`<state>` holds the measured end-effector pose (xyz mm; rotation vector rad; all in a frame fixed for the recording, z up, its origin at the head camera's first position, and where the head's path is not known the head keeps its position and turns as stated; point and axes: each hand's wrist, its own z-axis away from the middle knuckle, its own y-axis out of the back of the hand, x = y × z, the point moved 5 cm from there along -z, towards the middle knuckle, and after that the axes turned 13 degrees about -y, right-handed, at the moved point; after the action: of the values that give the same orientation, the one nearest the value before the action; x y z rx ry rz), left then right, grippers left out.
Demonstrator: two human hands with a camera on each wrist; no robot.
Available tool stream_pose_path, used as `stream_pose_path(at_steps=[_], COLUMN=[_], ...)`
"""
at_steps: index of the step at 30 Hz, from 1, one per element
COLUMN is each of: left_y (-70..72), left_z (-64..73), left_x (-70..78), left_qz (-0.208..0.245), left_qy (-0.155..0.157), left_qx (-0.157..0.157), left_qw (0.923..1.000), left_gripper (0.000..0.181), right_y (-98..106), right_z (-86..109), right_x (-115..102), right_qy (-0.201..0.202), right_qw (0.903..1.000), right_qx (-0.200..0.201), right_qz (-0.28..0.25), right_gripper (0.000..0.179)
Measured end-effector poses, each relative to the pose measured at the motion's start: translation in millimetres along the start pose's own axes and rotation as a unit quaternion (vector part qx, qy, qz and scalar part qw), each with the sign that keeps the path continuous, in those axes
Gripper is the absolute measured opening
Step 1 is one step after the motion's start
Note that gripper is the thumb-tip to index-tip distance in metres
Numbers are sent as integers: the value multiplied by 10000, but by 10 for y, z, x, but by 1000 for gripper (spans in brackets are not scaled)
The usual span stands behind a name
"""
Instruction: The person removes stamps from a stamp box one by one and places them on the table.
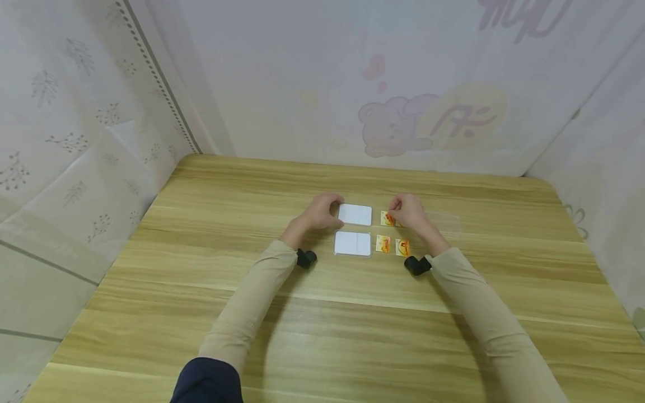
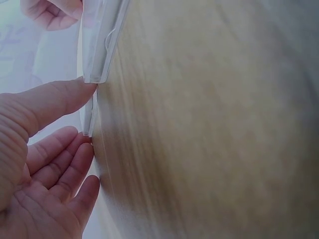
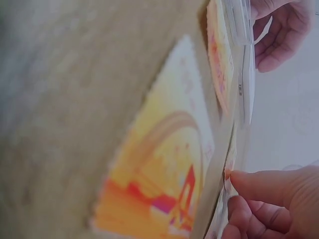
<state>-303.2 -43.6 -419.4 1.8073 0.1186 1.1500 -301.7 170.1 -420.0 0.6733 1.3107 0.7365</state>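
Observation:
Two flat clear plastic cases with white faces lie one behind the other. My left hand [image 1: 321,211] holds the far case [image 1: 355,214] at its left end, thumb by the near corner and fingers by the far one. The near case [image 1: 353,244] lies untouched. My right hand [image 1: 410,212] pinches at a small orange-and-yellow postage stamp [image 1: 386,219] right of the far case. Another stamp [image 1: 398,224] is mostly hidden under that hand. Two more stamps, a left one [image 1: 383,243] and a right one [image 3: 154,174] with toothed edges, lie beside the near case.
A faint transparent sheet [image 1: 445,224] lies to the right, partly behind my right wrist. Everything rests on a wood-grain table [image 1: 342,336]. Printed curtains [image 1: 282,84] hang along its back and sides.

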Motion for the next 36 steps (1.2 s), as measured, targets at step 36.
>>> stream_pose_path(at_steps=[36], left_y=[-158], left_z=[-319], left_x=[393], left_qz=[757], left_qy=[-698], left_qx=[618], left_qw=[9928], left_gripper=[52], right_y=[452], right_z=[316], right_x=[294], right_qy=[200], right_qw=[9948], right_qx=[21], right_qz=[-994], right_gripper=[32])
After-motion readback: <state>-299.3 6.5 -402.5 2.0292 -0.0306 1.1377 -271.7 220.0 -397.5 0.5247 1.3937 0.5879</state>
